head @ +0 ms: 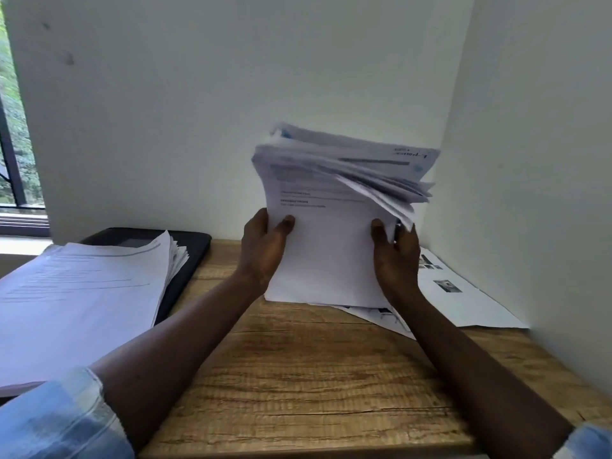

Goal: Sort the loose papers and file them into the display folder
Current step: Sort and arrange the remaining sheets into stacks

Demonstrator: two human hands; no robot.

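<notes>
From the head camera, a thick held stack (324, 246) of printed papers stands nearly upright on its lower edge at the far right part of the wooden desk (314, 376), close to the corner where the walls (231, 111) meet. Its top sheets fan and bend away toward the right, blurred. The left hand (263, 250) grips the stack's left edge, thumb pressed on the front sheet and the other fingers hidden behind the paper. The right hand (395, 256) grips the right edge, fingers curled round it, so the stack sits between the two hands. Under and behind the stack's lower edge, loose sheets (463, 299) with small dark pictures lie flat on the desk against the right wall. Well apart to the left, a second stack (79, 299) of printed papers lies flat, its far and right sides resting on a black folder (192, 246) whose back corner and right edge show from under the paper. Light blue sleeves (59, 422) are pushed up both forearms. A window (16, 144) with greenery beyond shows at the far left.
</notes>
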